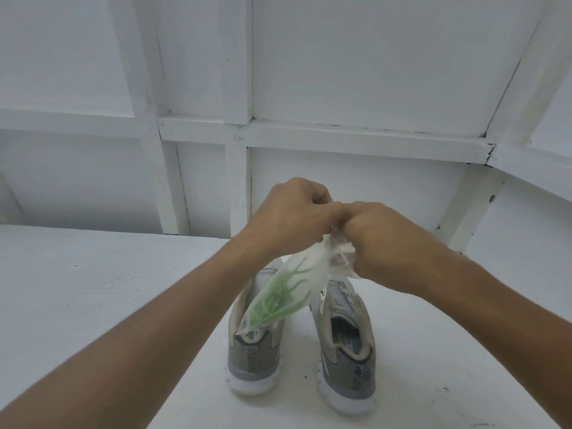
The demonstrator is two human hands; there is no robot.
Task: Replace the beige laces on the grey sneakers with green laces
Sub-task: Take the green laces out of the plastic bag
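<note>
We pinch the clear bag (305, 275) of green laces (275, 301) with left hand (291, 212) and right hand (374, 236) over the grey sneakers (343, 345), fingers curled tight, and must next pull it open.

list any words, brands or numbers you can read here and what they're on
Nothing can be read for certain.
Tongue tag of the left-hand sneaker: dark marks, too blurred.
Insole print in the right-hand sneaker: too blurred.
Tongue tab of the same sneaker: dark marks, too small.
Plastic bag of green laces: no print visible.
</note>
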